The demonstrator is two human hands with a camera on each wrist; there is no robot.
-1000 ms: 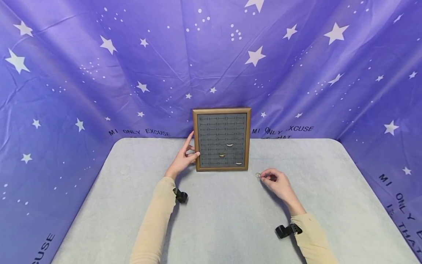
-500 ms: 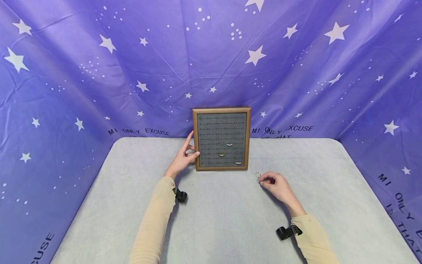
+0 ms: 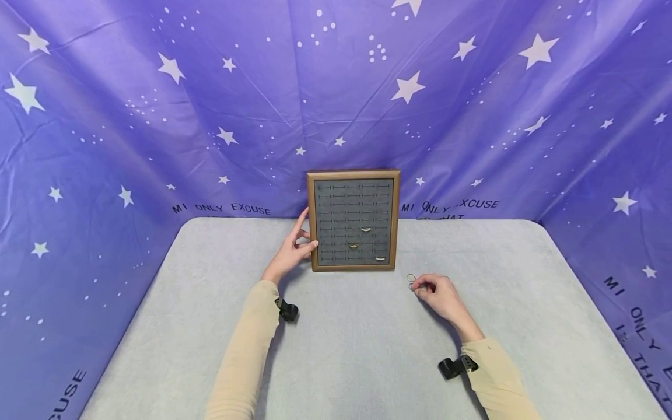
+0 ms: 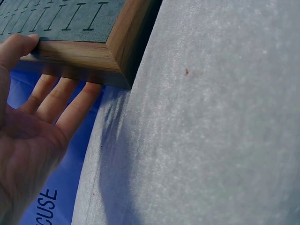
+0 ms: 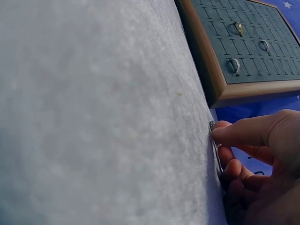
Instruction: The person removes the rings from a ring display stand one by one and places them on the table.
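A wood-framed ring display tray [image 3: 396, 221] stands upright at the back of the table, its grey slotted pad facing me. My left hand [image 3: 287, 255] grips its left edge, thumb on the front of the frame and fingers behind. Three rings sit in the slots: a gold ring [image 5: 239, 29], a silver ring [image 5: 265, 45] and another silver ring [image 5: 235, 67]. Right of the tray, my right hand [image 3: 442, 296] is low at the table, thumb and forefinger pinching a small ring [image 5: 212, 125]. A thin loose ring [image 3: 411, 278] shows just beyond its fingertips.
A pale grey cloth covers the table [image 3: 346, 350]. Purple star-printed curtain [image 3: 252, 105] hangs close behind the tray and along both sides. Each wrist wears a black camera, such as the right one [image 3: 454, 367].
My right hand has drawn slightly down toward me, and the thin ring now shows more clearly beyond its fingertips. My left hand and the tray stay in place.
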